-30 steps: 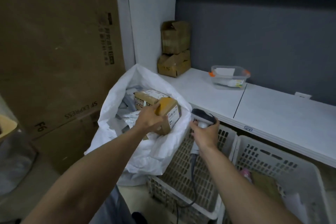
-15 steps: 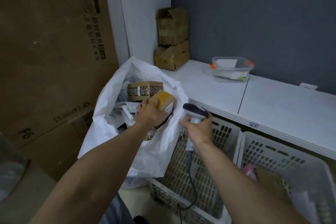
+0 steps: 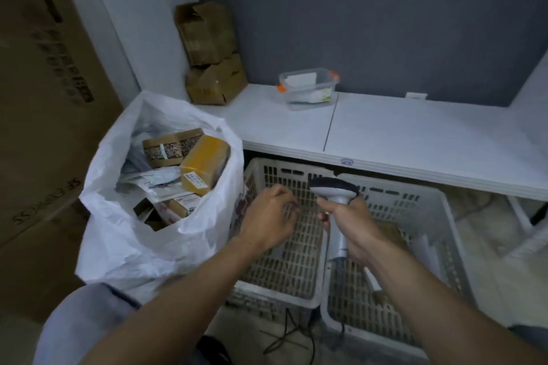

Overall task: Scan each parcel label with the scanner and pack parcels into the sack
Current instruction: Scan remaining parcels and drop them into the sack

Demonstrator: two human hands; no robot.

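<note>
Newest parcel: the yellow-taped rectangular box point(image 3: 204, 163) lies inside the white plastic sack point(image 3: 118, 234), leaning against its right-hand rim with one end tipped up. A small white label shows on its lower end face.
Why there: it rests on top of the pile, so I judge it scanned and simply dropped in from the crate side.
Other parcels: a brown cardboard box with patterned tape point(image 3: 169, 148) sits just behind it, toward the sack's far rim. Flat white mailers point(image 3: 160, 184) lie beneath, toward the near-left. The sack looks well filled, and its mouth stands wide open, which suits one-handed loading.
Left hand: the left hand point(image 3: 267, 222) hovers over the left white perforated crate point(image 3: 290, 258), just beside the sack's right wall. Its fingers are loosely curled and hold nothing, probably free to fetch the next parcel.
Right hand: the right hand point(image 3: 353, 225) is wrapped round the handle of the grey-and-white handheld scanner point(image 3: 333, 188). The scanner's dark head is uppermost, above the wall between the crates, ready to scan.
Crates: the left one shows bare floor. The right white perforated crate point(image 3: 415, 195) holds something brown, partly hidden by the right hand.
Cable: a black cable point(image 3: 296, 332) trails on the floor below the crates' near edges.
Shelf: the white shelf point(image 3: 415, 133) carries two stacked brown cardboard boxes point(image 3: 210, 53) in its back-left corner and a clear plastic container with orange clips point(image 3: 308, 89) near its back edge.
Beyond: a large brown cardboard carton point(image 3: 44, 98) stands left of the sack.
</note>
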